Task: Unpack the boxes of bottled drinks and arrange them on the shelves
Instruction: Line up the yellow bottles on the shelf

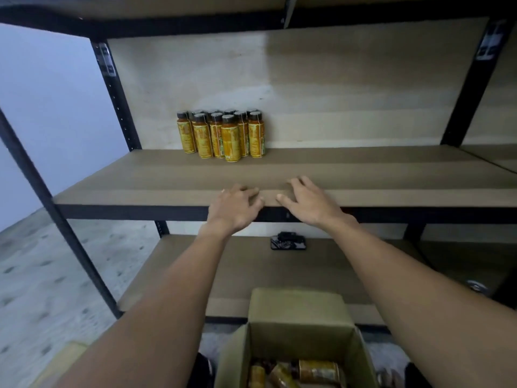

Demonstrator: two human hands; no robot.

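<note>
Several yellow-labelled bottles with dark caps stand upright in a tight cluster at the back of the middle shelf. My left hand and my right hand hover side by side at the shelf's front edge, both empty with fingers spread. Below me, an open cardboard box holds more of the same bottles lying on their sides.
A small dark object lies on the lower shelf. Black metal uprights frame the rack, with a sloping one at the left. Grey concrete floor spreads to the left. A round metal item sits at the lower right.
</note>
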